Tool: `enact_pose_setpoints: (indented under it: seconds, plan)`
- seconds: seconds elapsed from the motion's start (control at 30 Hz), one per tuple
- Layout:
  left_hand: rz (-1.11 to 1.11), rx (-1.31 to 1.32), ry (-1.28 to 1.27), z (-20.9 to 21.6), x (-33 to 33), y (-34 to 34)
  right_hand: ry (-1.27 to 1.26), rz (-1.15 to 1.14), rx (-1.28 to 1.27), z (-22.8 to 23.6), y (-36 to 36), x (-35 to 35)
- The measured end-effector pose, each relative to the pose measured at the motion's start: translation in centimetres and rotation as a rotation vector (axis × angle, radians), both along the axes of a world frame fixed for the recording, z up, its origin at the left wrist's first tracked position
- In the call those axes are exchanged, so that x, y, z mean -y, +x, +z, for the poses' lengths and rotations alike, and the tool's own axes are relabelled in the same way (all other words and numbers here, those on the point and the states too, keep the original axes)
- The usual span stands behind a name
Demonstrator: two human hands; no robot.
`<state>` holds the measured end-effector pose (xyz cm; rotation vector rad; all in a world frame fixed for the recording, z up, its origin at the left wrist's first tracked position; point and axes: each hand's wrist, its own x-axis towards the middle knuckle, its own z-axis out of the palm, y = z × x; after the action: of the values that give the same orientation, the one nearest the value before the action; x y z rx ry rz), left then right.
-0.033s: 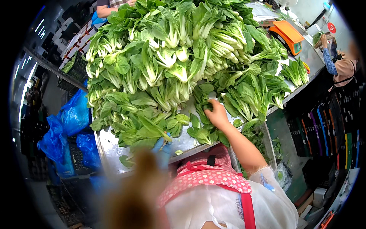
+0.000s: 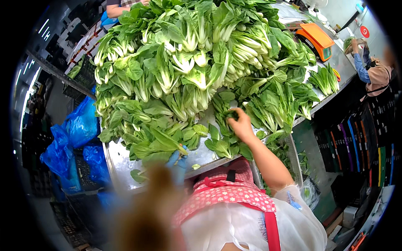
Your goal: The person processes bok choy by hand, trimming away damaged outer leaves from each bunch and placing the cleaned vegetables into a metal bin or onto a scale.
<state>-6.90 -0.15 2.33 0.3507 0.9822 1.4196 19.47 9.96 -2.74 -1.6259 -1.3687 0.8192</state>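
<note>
A large heap of green bok choy [image 2: 184,62] with pale stems covers the metal table [image 2: 119,161]. My left hand [image 2: 179,164], in a blue glove, is closed round the stem end of a bok choy [image 2: 164,141] at the near edge; a blurred brown shape in front partly hides that hand. My bare right hand [image 2: 242,126] is over loose dark leaves [image 2: 222,111] in the gap right of the heap. Its thumb and curled fingers are apart, with leaf showing between them. Trimmed small leaves [image 2: 226,147] lie just nearer me.
Blue plastic bags [image 2: 81,129] and black crates [image 2: 86,167] stand left of the table. An orange scale [image 2: 316,39] is at the far right, beside a separate bok choy bundle [image 2: 325,80]. A crate with leaves [image 2: 295,161] stands below the right edge. A co-worker [image 2: 374,75] stands far right.
My right hand has shifted slightly to the right, its fingers a little farther from the thumb. My left hand stays where it was on the bok choy.
</note>
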Motion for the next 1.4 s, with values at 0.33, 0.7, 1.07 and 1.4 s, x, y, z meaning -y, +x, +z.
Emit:
enact_pose_setpoints:
  seconds: [0.33, 0.7, 1.07, 1.4]
  plan:
    - [-0.097, 0.1, -0.045, 2.0, -0.8, 4.8, 0.272, 0.109, 0.304, 7.4, 1.4, 4.1]
    - [-0.207, 0.084, -0.067, 1.6, -1.4, 7.4, -0.041, 0.256, -0.406, 5.1, -4.5, 8.3]
    - [-0.251, 0.134, -0.065, 0.7, -1.5, 8.5, -0.548, 0.285, -1.27, 5.9, -2.0, 7.7]
    - [-0.197, 0.103, -0.032, 0.3, -1.0, 8.6, -0.152, 0.358, -0.411, 7.5, -2.3, 9.6]
